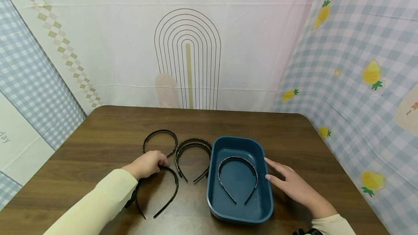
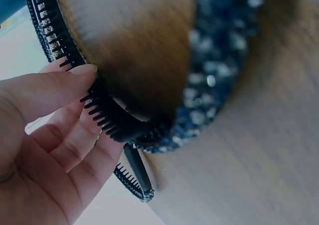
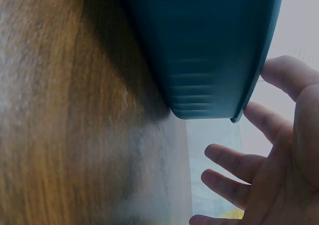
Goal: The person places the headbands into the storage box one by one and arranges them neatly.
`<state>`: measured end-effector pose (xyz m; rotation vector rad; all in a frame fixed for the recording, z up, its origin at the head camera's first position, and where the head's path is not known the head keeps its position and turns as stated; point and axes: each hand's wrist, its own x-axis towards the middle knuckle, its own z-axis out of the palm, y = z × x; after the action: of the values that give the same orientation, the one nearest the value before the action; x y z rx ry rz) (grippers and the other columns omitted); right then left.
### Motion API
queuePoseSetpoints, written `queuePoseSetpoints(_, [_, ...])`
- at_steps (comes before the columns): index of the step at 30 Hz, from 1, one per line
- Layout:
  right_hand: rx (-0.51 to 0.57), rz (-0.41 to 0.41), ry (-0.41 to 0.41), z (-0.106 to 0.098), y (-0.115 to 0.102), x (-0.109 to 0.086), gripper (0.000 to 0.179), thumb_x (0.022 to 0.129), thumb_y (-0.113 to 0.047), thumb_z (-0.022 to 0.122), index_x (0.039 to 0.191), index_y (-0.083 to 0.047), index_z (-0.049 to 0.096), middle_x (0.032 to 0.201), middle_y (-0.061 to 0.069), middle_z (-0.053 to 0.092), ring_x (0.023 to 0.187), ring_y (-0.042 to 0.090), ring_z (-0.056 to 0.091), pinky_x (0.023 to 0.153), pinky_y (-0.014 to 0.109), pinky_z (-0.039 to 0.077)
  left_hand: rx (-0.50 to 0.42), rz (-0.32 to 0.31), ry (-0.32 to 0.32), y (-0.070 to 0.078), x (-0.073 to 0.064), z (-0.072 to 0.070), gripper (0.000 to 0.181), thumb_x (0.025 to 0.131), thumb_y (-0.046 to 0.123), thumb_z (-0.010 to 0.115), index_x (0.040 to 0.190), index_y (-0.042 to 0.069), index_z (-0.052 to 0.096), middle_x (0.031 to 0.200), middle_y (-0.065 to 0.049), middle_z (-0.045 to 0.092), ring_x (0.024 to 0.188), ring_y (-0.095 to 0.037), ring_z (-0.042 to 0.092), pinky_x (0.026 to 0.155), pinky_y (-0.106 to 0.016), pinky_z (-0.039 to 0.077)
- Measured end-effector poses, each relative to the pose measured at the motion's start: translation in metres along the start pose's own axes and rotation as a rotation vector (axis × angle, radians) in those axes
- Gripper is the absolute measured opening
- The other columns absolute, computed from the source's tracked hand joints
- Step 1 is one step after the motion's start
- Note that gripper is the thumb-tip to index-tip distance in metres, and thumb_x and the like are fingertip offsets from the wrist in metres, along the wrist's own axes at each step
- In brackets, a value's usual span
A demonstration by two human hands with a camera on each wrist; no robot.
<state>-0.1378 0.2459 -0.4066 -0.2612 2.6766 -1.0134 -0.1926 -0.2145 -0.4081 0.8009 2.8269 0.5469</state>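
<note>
My left hand (image 1: 148,164) pinches a black toothed headband (image 1: 176,188) near the top of its arch, at the table's left middle. In the left wrist view, thumb and fingers hold its comb-like band (image 2: 107,116), and glittery stones cover its outer side. To the right stands a blue plastic basin (image 1: 241,215) with one black headband (image 1: 236,158) lying inside. My right hand (image 1: 294,184) is beside the basin's right wall. Its fingers are spread, with thumb and index fingertips at the rim, as the right wrist view also shows.
Just behind my left hand lies another black headband (image 1: 160,131). A few overlapping headbands (image 1: 192,140) rest between it and the basin, close to the basin's left wall. The wooden table (image 1: 111,126) meets a patterned cloth backdrop (image 1: 248,64) behind and at the sides.
</note>
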Motion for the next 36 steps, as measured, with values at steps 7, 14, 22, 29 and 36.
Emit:
queuePoseSetpoints(7, [0.004, 0.009, -0.003, 0.000, -0.002, 0.000, 0.068, 0.094, -0.053, 0.052, 0.152, -0.023, 0.032, 0.153, 0.019, 0.032, 0.138, 0.047, 0.023, 0.098, 0.069, 0.030, 0.005, 0.009, 0.000, 0.000, -0.001, 0.001, 0.030, 0.072, -0.016, 0.066, 0.090, 0.007, 0.071, 0.085, -0.001, 0.063, 0.082, -0.019, 0.059, 0.073, -0.035, 0.050])
queuePoseSetpoints(14, [0.003, 0.001, 0.002, 0.000, -0.003, 0.000, 0.068, 0.095, -0.052, 0.052, 0.152, -0.023, 0.032, 0.153, 0.019, 0.032, 0.138, 0.047, 0.024, 0.098, 0.069, 0.030, -0.021, 0.020, 0.014, 0.001, -0.004, -0.004, 0.028, 0.073, -0.015, 0.068, 0.090, 0.007, 0.071, 0.083, -0.001, 0.061, 0.078, -0.017, 0.056, 0.070, -0.034, 0.049])
queuePoseSetpoints(22, [0.000, -0.009, 0.009, 0.000, -0.003, 0.000, 0.067, 0.095, -0.051, 0.053, 0.152, -0.021, 0.033, 0.152, 0.018, 0.034, 0.138, 0.046, 0.024, 0.099, 0.069, 0.029, -0.035, 0.028, 0.012, 0.003, -0.007, -0.012, 0.027, 0.071, -0.015, 0.069, 0.088, 0.007, 0.070, 0.081, 0.000, 0.061, 0.077, -0.016, 0.056, 0.069, -0.033, 0.049])
queuePoseSetpoints(29, [-0.005, 0.000, 0.010, 0.000, -0.004, -0.001, 0.068, 0.095, -0.052, 0.053, 0.152, -0.021, 0.033, 0.152, 0.018, 0.034, 0.138, 0.047, 0.023, 0.099, 0.069, 0.030, -0.065, 0.001, 0.023, 0.006, -0.008, -0.017, 0.027, 0.074, -0.014, 0.069, 0.090, 0.007, 0.072, 0.083, 0.001, 0.063, 0.079, -0.016, 0.057, 0.070, -0.034, 0.050])
queuePoseSetpoints(36, [0.000, 0.003, 0.008, 0.000, -0.003, -0.001, 0.068, 0.095, -0.052, 0.053, 0.152, -0.020, 0.033, 0.152, 0.018, 0.034, 0.138, 0.047, 0.023, 0.099, 0.069, 0.029, -0.114, -0.016, 0.034, 0.009, -0.009, -0.022, 0.025, 0.076, -0.012, 0.069, 0.095, 0.004, 0.071, 0.086, -0.001, 0.062, 0.082, -0.017, 0.057, 0.071, -0.035, 0.049])
